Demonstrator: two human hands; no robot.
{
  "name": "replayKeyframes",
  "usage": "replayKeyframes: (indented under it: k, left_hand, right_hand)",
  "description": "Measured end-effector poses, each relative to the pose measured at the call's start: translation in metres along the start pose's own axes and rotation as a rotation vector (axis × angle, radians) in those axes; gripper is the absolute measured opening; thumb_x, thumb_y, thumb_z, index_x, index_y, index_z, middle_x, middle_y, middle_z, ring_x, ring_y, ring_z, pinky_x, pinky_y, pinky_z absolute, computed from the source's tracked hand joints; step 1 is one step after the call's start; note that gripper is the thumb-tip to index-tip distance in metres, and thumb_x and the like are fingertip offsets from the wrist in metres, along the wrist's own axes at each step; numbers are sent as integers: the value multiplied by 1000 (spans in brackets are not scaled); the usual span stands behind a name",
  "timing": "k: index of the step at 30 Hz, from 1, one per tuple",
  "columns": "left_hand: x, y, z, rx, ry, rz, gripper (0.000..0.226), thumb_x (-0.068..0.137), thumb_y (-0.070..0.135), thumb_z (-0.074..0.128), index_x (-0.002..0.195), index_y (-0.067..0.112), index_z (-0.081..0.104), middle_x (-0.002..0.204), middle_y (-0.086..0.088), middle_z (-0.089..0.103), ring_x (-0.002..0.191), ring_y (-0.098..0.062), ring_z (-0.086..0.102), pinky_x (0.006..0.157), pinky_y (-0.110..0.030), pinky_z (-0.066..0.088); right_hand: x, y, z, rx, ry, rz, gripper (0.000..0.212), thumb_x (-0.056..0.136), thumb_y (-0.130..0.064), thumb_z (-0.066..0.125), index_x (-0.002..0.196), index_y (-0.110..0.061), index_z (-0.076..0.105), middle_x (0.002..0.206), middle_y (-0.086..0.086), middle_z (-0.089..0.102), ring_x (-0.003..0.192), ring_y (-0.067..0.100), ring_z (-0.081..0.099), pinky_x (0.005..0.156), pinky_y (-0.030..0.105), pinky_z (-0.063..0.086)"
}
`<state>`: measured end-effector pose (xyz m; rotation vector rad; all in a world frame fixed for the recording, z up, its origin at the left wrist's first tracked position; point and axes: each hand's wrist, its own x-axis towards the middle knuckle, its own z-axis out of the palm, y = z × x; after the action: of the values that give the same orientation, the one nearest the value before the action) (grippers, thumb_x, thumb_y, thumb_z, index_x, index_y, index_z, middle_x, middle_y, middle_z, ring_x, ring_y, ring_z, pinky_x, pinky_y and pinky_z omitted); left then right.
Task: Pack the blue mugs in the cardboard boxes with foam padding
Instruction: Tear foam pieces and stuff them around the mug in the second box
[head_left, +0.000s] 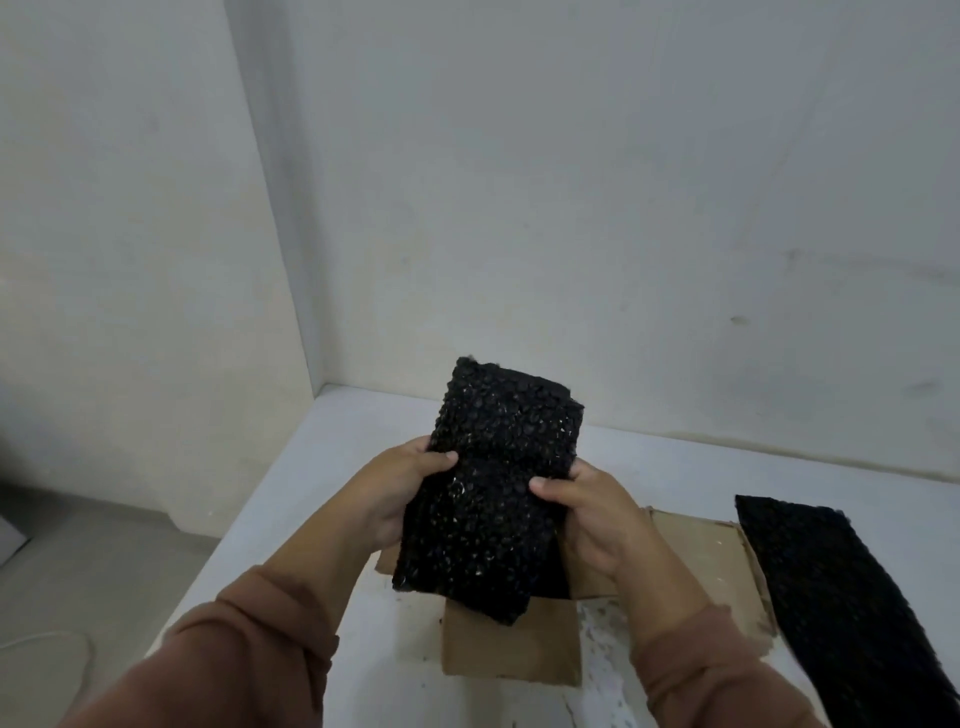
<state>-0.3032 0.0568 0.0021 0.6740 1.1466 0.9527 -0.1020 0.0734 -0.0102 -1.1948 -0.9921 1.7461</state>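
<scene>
A bundle of black bubbly foam padding (493, 499) is held up over the table between both hands. My left hand (400, 488) grips its left edge, thumb on the front. My right hand (587, 514) clasps its right edge, thumb pressed on the front. Whatever the padding is wrapped around is hidden; no blue mug shows. Below the bundle lies a cardboard box (511, 649) with its flaps spread flat. A second cardboard piece (701, 551) lies to its right, behind my right hand.
A second strip of black foam padding (841, 587) lies on the white table (322, 467) at the right, partly over the cardboard. Grey walls meet in a corner behind the table. The floor drops away to the left, with a white cable (52, 644) on it.
</scene>
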Motion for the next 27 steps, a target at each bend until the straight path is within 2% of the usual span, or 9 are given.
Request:
replayKeyframes:
  k: [2,6,9,11,13,17,19,22,27]
  left_hand:
    - [1,-6,-9,24,-64,11,32,93,-1,43,117,7,62,119,-19,66,109,-33,62,97,-44,49]
    - [4,-10,-22,-46,-131,-11,43,85,0,31,71,12,70,83,-15,65,67,-23,64,58,-28,50]
    - [5,-11,-22,-32,-200,-57,26,86,26,45,98,15,67,93,-13,68,81,-25,62,69,-34,48]
    - [9,-14,-20,94,-180,-93,37,78,20,65,114,15,61,108,-11,67,96,-25,62,84,-38,48]
    - [12,-16,-16,143,-138,-94,37,76,2,63,112,10,59,106,-13,65,95,-25,61,81,-37,49]
    - [15,-14,-15,57,-15,-45,27,86,-10,50,100,12,58,98,-12,64,89,-24,61,67,-32,48]
    - [15,-14,-14,33,-6,-32,28,86,-10,50,97,14,59,97,-11,64,88,-24,61,66,-32,47]
    - [15,-19,-13,6,1,-14,28,86,-9,51,97,15,59,95,-10,63,87,-23,59,66,-32,47]
    - [13,-23,-11,-82,-84,28,42,82,-19,47,109,11,58,104,-13,63,98,-28,60,77,-36,51]
  right_hand:
    - [0,-1,-2,-82,11,-52,23,81,12,56,85,-6,69,97,17,70,86,27,66,79,34,52]
    - [-3,-8,-7,-356,-16,-141,51,85,12,41,60,-17,74,82,5,73,78,25,68,68,33,57]
    - [1,-10,-7,-579,-7,-290,58,79,20,37,56,-21,71,86,-2,65,83,15,62,68,12,50]
    - [3,-11,-6,-663,2,-355,60,74,25,38,58,-24,70,87,-5,60,88,15,57,72,6,45]
    - [4,-12,-6,-642,1,-357,61,75,23,37,70,-27,72,94,-6,62,95,15,57,75,6,45]
    - [1,-12,-17,-202,-139,-98,36,84,-22,48,118,-28,58,118,4,61,98,19,58,72,27,48]
    - [2,-3,-24,-216,-191,23,54,75,-48,62,122,-23,57,120,3,64,106,20,60,88,38,49]
    - [3,8,-20,-342,-133,40,36,78,-20,72,111,-18,61,118,7,66,110,23,61,101,42,45]
    - [7,3,-10,-270,48,-101,27,81,9,60,85,-15,70,93,9,72,90,25,67,80,33,52]
